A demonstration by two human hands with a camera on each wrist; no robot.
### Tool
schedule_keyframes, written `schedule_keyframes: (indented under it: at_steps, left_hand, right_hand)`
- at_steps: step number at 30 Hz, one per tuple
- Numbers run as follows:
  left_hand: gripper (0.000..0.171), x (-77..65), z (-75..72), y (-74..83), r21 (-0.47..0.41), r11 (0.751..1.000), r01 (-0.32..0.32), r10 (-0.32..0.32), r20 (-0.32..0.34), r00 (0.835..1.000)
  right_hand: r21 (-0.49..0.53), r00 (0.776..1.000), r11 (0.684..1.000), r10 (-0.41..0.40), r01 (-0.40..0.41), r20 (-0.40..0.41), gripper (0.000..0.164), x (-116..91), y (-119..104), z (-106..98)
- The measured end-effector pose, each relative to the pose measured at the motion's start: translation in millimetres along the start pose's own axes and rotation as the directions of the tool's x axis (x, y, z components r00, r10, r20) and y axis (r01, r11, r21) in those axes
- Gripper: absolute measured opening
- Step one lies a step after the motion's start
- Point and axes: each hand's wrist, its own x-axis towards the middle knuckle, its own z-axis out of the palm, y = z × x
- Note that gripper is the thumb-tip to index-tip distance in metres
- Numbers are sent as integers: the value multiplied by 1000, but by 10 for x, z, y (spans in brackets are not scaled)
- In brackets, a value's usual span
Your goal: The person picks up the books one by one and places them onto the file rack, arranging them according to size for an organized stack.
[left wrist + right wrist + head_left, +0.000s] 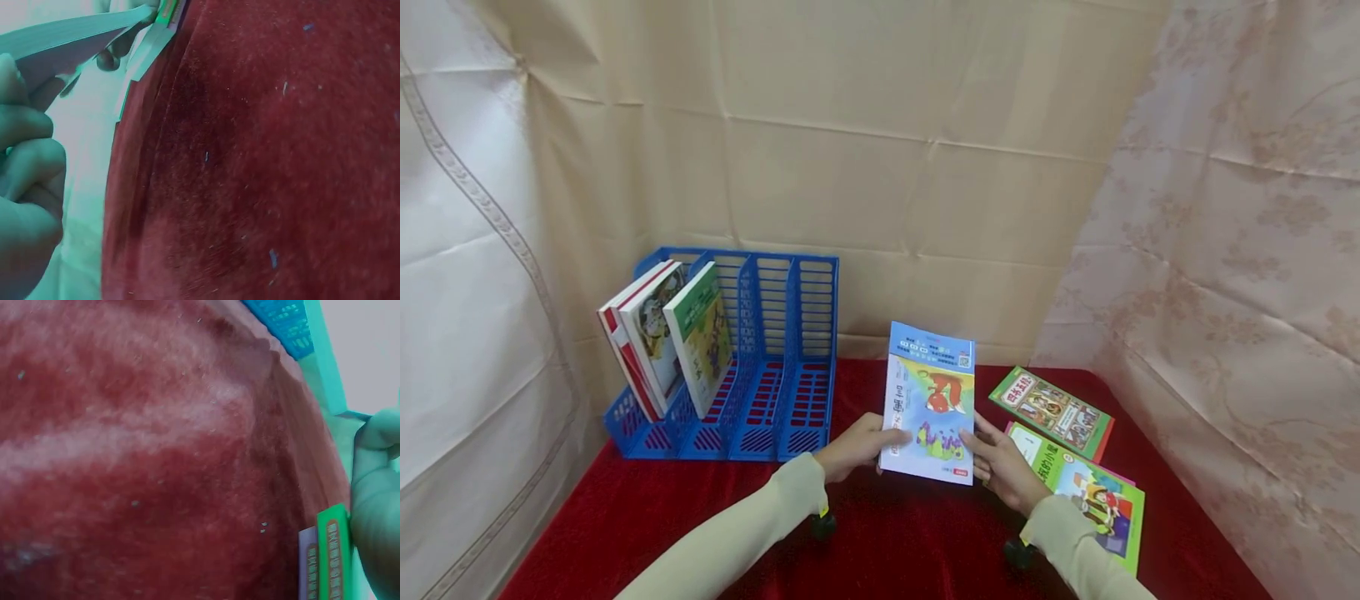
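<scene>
Held up above the red cloth is a blue book (930,408) with a fox and purple grapes on its cover. My left hand (859,446) grips its left edge, thumb on the cover. On the opposite edge my right hand (1006,467) grips it too, thumb on the front and fingers behind. In the left wrist view the curled fingers of the left hand (28,181) show beside the book's page edges (75,34). The right wrist view catches the right hand (378,487) at a corner of the book (362,356).
A blue file rack (760,400) stands at the left; white-spined books (651,333) and a green-topped book (700,337) lean in its left slots. On the red cloth (880,550) at the right lie a green-and-red book (1056,412) and a stack topped by a green book (1105,504).
</scene>
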Motion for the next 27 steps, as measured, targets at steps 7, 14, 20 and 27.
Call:
schedule_keyframes:
  at_steps: [7,14,20,27]
  left_hand:
    - [33,-132,-12,113,122,988,-90,93,-22,995]
    - [37,-220,-101,208,248,953,-175,195,-57,979]
    - [39,-278,-219,255,310,915,-257,297,-88,951]
    - [43,-354,-303,299,370,885,-284,342,-101,934]
  right_hand:
    - [-54,999,998,-15,13,-36,68,84,6,87]
    - [-129,998,992,-19,12,-55,60,110,18,132]
    - [-225,1000,974,20,-17,7,56,145,41,236]
    - [-381,999,925,9,9,45,51,193,86,400]
